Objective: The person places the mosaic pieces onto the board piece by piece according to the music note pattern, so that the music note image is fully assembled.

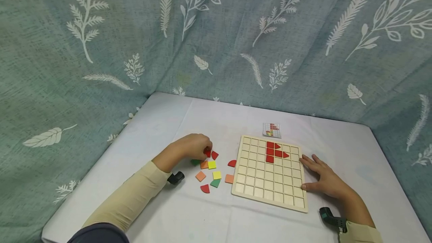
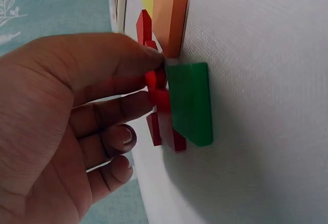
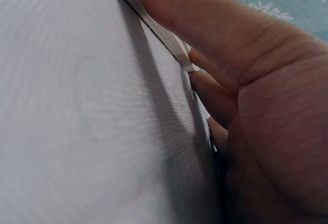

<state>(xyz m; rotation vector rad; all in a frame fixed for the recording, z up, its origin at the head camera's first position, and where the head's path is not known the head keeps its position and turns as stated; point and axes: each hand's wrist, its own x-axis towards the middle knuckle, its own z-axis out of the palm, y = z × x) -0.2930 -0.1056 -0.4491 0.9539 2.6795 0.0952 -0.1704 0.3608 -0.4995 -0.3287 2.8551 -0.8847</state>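
Your left hand pinches a red tile, likely light, stiff, best edge-held; your spread right hand touches the board.

Cloth-covered table: white, faintly creased. Curtain: blue-green fabric, printed with pale leafy sprigs, feathery fronds and single leaves; hangs behind the table and along both sides.
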